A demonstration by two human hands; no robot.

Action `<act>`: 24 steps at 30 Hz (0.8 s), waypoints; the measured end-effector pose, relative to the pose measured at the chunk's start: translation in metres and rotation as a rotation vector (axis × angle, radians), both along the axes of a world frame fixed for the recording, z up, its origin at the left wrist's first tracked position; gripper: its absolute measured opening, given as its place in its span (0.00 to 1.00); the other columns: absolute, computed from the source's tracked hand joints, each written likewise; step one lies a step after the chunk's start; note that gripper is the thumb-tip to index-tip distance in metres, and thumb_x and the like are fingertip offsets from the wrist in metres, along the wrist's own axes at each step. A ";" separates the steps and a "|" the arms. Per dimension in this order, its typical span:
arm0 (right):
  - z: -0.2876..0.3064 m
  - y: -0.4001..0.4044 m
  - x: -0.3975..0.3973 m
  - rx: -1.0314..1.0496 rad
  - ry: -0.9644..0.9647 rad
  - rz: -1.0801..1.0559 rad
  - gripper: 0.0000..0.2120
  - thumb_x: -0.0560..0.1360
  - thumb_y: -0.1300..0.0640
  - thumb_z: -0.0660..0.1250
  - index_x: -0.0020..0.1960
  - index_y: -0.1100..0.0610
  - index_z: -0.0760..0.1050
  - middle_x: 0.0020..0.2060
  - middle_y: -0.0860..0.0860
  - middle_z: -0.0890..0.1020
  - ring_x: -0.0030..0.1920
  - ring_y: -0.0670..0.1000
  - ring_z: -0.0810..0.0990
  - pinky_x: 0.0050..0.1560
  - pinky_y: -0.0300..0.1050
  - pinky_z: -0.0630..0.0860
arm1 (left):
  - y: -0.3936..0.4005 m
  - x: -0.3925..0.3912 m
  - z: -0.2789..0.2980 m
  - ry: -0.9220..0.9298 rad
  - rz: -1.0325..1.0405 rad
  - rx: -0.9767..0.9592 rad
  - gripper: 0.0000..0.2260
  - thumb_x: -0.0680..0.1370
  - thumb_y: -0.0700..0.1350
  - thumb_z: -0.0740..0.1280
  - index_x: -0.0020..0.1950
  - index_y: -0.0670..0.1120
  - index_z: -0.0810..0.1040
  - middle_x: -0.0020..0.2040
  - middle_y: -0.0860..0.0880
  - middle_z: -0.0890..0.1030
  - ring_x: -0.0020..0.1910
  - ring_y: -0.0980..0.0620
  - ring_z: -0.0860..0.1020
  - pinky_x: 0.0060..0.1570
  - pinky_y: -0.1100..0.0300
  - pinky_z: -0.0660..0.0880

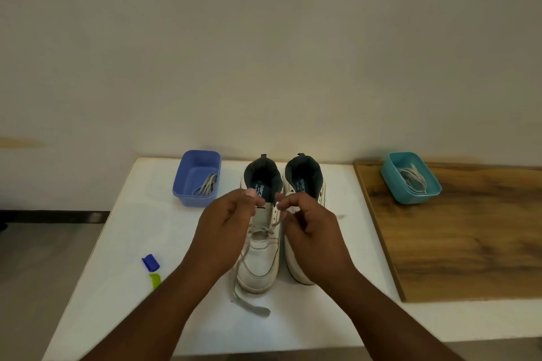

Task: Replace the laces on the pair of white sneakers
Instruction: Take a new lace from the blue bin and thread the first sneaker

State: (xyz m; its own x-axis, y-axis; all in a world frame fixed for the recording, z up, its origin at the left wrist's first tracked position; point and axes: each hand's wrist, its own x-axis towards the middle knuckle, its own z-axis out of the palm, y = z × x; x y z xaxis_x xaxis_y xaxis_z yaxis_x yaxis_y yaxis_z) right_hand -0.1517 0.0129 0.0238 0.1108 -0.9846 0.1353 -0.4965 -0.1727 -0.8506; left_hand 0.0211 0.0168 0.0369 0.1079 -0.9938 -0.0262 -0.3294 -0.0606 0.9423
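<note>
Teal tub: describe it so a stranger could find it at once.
Start at the wooden board right of the white table. At the board's far corner sits the teal tub holding laces, well apart from the sneakers. The other tub, left, is blue.

Two hands (225,231) (311,231) lacing left sneaker (259,249), lace (249,303) trailing
</note>
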 end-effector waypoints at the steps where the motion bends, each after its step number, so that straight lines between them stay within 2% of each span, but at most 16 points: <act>1: 0.004 0.002 0.003 0.039 -0.108 0.043 0.12 0.80 0.65 0.65 0.52 0.48 0.78 0.52 0.38 0.84 0.46 0.51 0.84 0.47 0.39 0.81 | -0.003 -0.001 0.002 0.050 0.009 0.033 0.18 0.82 0.59 0.54 0.47 0.57 0.82 0.40 0.60 0.83 0.42 0.64 0.79 0.43 0.65 0.71; 3: 0.009 0.005 0.006 0.076 -0.214 0.152 0.12 0.79 0.68 0.64 0.51 0.52 0.79 0.52 0.44 0.86 0.44 0.56 0.84 0.46 0.45 0.83 | -0.008 -0.002 0.004 0.144 0.005 0.156 0.21 0.83 0.61 0.54 0.44 0.55 0.82 0.37 0.57 0.83 0.39 0.59 0.78 0.44 0.60 0.72; 6: 0.008 0.006 0.001 0.066 -0.172 0.264 0.10 0.78 0.66 0.65 0.48 0.52 0.79 0.45 0.50 0.84 0.44 0.61 0.82 0.46 0.61 0.81 | -0.010 0.001 0.006 0.182 -0.071 0.361 0.25 0.79 0.67 0.55 0.42 0.50 0.81 0.31 0.56 0.80 0.36 0.55 0.75 0.41 0.57 0.72; 7: 0.008 0.007 0.001 0.090 -0.193 0.291 0.08 0.79 0.65 0.65 0.48 0.52 0.78 0.43 0.52 0.84 0.42 0.61 0.81 0.44 0.62 0.81 | -0.009 0.001 0.007 0.169 -0.131 0.388 0.26 0.77 0.69 0.55 0.43 0.49 0.81 0.30 0.56 0.78 0.33 0.56 0.74 0.39 0.58 0.71; 9: 0.012 0.008 0.004 0.174 -0.344 0.313 0.05 0.79 0.65 0.64 0.50 0.55 0.76 0.39 0.54 0.82 0.37 0.57 0.79 0.38 0.53 0.79 | -0.005 -0.002 0.008 0.138 -0.250 0.418 0.28 0.75 0.70 0.53 0.42 0.48 0.78 0.29 0.54 0.77 0.29 0.57 0.71 0.36 0.60 0.69; 12: 0.018 0.007 0.004 0.265 -0.578 0.240 0.04 0.81 0.66 0.63 0.52 0.59 0.71 0.33 0.51 0.76 0.32 0.50 0.73 0.34 0.43 0.73 | 0.001 -0.009 0.011 0.141 -0.376 0.460 0.32 0.77 0.70 0.47 0.44 0.47 0.80 0.31 0.53 0.80 0.29 0.57 0.70 0.34 0.63 0.69; 15: 0.024 0.006 0.000 0.255 -0.584 0.260 0.02 0.79 0.62 0.64 0.50 0.58 0.71 0.32 0.50 0.76 0.30 0.48 0.71 0.32 0.39 0.71 | 0.000 -0.008 0.008 0.192 -0.341 0.434 0.33 0.73 0.74 0.48 0.39 0.47 0.76 0.33 0.50 0.76 0.34 0.53 0.70 0.40 0.58 0.69; 17: 0.028 0.008 0.000 0.292 -0.544 0.386 0.03 0.81 0.67 0.62 0.51 0.61 0.70 0.37 0.51 0.83 0.32 0.45 0.75 0.33 0.37 0.72 | 0.000 -0.004 0.008 0.318 -0.328 0.448 0.36 0.72 0.77 0.50 0.36 0.44 0.73 0.36 0.43 0.72 0.40 0.45 0.68 0.48 0.54 0.71; 18: 0.029 0.010 0.000 0.321 -0.515 0.444 0.03 0.81 0.69 0.62 0.51 0.63 0.69 0.39 0.53 0.85 0.32 0.43 0.77 0.34 0.35 0.73 | -0.001 -0.001 0.006 0.387 -0.327 0.463 0.38 0.73 0.76 0.53 0.39 0.40 0.75 0.39 0.41 0.73 0.43 0.42 0.70 0.54 0.52 0.73; 19: 0.028 0.012 0.001 0.351 -0.470 0.488 0.03 0.81 0.69 0.62 0.51 0.63 0.68 0.41 0.57 0.85 0.32 0.42 0.77 0.34 0.35 0.73 | -0.001 0.000 0.008 0.432 -0.315 0.468 0.36 0.75 0.74 0.56 0.46 0.40 0.79 0.43 0.40 0.79 0.47 0.40 0.74 0.59 0.50 0.75; 20: 0.025 0.013 0.002 0.377 -0.411 0.518 0.03 0.82 0.67 0.63 0.51 0.64 0.68 0.43 0.62 0.85 0.31 0.42 0.75 0.33 0.37 0.73 | 0.000 -0.001 0.010 0.452 -0.284 0.443 0.29 0.78 0.69 0.59 0.51 0.44 0.83 0.49 0.38 0.83 0.51 0.39 0.79 0.61 0.48 0.75; 21: 0.023 0.014 0.004 0.410 -0.360 0.519 0.05 0.82 0.63 0.64 0.52 0.64 0.69 0.46 0.64 0.84 0.30 0.44 0.74 0.33 0.39 0.73 | 0.000 -0.002 0.013 0.451 -0.239 0.395 0.20 0.81 0.62 0.61 0.52 0.49 0.85 0.51 0.39 0.84 0.53 0.41 0.81 0.58 0.47 0.75; 22: 0.022 0.014 0.005 0.454 -0.324 0.490 0.09 0.83 0.59 0.65 0.53 0.66 0.70 0.48 0.62 0.85 0.29 0.45 0.74 0.33 0.40 0.73 | -0.002 -0.003 0.012 0.408 -0.196 0.316 0.15 0.82 0.56 0.61 0.51 0.51 0.85 0.50 0.41 0.85 0.54 0.44 0.82 0.55 0.47 0.76; 24: 0.022 0.011 0.008 0.567 -0.295 0.335 0.17 0.83 0.49 0.64 0.56 0.65 0.72 0.49 0.56 0.87 0.30 0.46 0.74 0.33 0.40 0.73 | -0.005 -0.004 0.011 0.333 -0.091 0.144 0.12 0.83 0.50 0.61 0.49 0.50 0.83 0.45 0.52 0.85 0.50 0.54 0.82 0.53 0.54 0.78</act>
